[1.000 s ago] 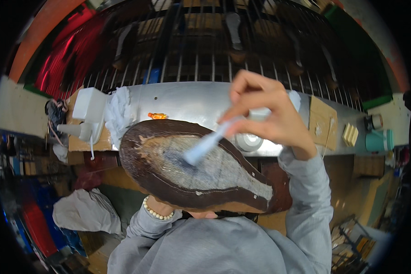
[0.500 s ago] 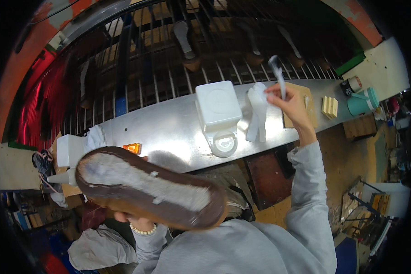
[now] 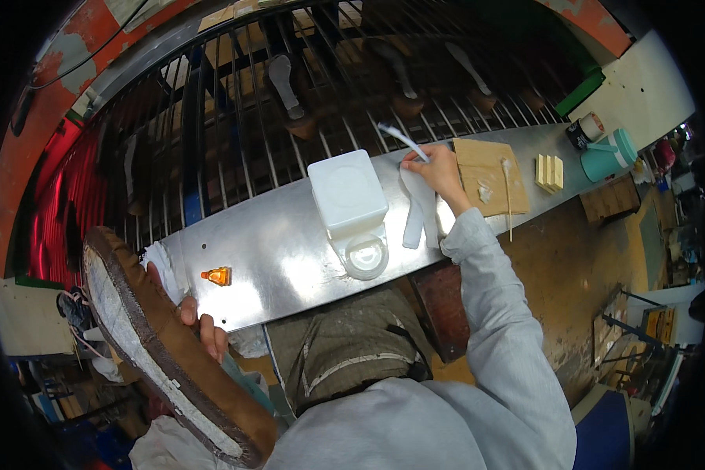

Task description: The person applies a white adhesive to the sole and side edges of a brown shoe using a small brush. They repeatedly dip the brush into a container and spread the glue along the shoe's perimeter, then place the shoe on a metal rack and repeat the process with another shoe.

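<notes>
Left hand (image 3: 209, 335): is grasping the shoe by its upper, the palm hiding behind it.
Shoe (image 3: 184, 356): is tilting just left of that hand, its pale sole facing outward.
Right hand (image 3: 444, 174): is pinching the brush.
Brush (image 3: 403, 139): is pointing up and left from the right fingers.
Strips (image 3: 417, 200): are lying just under the right fingertips; whether these are gripping them, I cannot tell.
Tub (image 3: 347, 189): is standing left of the right hand, on the bench (image 3: 278, 227).
Card (image 3: 478, 159): is lying just right of the right hand, blocks (image 3: 548, 173) sitting beyond.
Bottle (image 3: 219, 276): is lying just beyond the left fingers.
</notes>
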{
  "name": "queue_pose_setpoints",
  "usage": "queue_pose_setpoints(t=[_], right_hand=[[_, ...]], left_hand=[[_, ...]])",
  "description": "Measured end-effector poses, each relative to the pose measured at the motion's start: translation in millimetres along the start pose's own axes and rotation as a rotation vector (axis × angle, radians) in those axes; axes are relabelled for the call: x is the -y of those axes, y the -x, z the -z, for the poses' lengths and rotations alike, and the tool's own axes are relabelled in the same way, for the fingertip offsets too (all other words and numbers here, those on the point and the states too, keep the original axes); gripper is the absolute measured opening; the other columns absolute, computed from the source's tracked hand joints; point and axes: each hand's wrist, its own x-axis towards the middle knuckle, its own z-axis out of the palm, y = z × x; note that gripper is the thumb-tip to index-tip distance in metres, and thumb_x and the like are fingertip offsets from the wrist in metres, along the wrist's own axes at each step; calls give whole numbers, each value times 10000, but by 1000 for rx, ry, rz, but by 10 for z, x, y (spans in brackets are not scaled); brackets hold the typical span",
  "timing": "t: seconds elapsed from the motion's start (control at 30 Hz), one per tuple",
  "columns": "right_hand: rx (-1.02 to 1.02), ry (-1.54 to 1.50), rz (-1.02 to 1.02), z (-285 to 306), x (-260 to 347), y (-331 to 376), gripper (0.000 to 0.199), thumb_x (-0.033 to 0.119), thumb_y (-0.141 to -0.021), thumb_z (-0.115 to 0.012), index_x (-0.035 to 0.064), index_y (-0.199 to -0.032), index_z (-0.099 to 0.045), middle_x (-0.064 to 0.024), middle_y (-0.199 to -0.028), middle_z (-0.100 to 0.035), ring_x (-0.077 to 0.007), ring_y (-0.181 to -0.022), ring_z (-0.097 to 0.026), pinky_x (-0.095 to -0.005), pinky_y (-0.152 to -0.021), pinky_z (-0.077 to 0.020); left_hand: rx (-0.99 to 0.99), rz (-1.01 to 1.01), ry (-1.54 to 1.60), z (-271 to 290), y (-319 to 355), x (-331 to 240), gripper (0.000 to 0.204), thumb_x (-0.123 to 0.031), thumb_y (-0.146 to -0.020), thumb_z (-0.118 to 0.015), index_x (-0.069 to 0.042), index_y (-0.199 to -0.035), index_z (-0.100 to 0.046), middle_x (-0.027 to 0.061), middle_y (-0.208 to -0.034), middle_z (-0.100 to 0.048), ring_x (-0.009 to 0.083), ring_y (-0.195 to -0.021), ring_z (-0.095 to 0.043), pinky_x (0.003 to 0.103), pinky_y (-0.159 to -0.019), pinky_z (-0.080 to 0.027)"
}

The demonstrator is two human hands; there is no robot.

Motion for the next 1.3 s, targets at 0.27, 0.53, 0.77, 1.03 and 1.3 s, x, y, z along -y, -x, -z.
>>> queue_pose_setpoints(t=[0.27, 0.53, 0.77, 1.03, 1.3], right_hand=[[64, -400, 34, 745, 97, 859, 137, 103, -833, -794, 8, -874, -704, -12, -859, -657, -97, -812, -588, -257, -730, -467], [192, -278, 22, 1449, 850, 1824, 114, 8, -776, -806, -22, -860, -735, -13, -734, -688, -57, -678, -603, -215, -613, -474], [867, -455, 375, 939, 1707, 1889, 152, 26, -752, -831, 22, -901, -800, -67, -744, -737, -104, -621, -656, -231, -523, -463], [586, -562, 559, 489, 2646, 1642, 197, 29, -675, -891, 25, -830, -768, -13, -688, -678, -37, -563, -497, -226, -475, -285], [358, -637, 640, 448, 2983, 1381, 279, -21, -697, -868, 16, -946, -748, -41, -842, -732, -39, -718, -637, -170, -510, -282]], left_hand=[[-122, -89, -21, 59, 122, 37, 696, -567, -975, -523, -124, -1478, -337, 135, -1347, -429, 318, -896, -567, 410, -760, -492], [-310, -303, -135, -245, -317, 211, 975, -791, -905, -409, -82, -1559, -269, 227, -1470, -443, 391, -1176, -605, 536, -999, -528], [-1016, -658, -427, -93, -793, 343, 830, -721, -987, -329, -103, -1541, -343, 128, -1530, -429, 318, -1348, -465, 460, -1120, -401], [-402, -483, -227, -332, -972, 423, 813, -724, -994, -285, -61, -1431, -464, 125, -1300, -594, 221, -1136, -612, 369, -958, -525], [-840, -293, -427, -561, -868, 685, 884, -753, -977, -240, -47, -1486, -399, 170, -1392, -552, 265, -1198, -612, 386, -994, -527]])
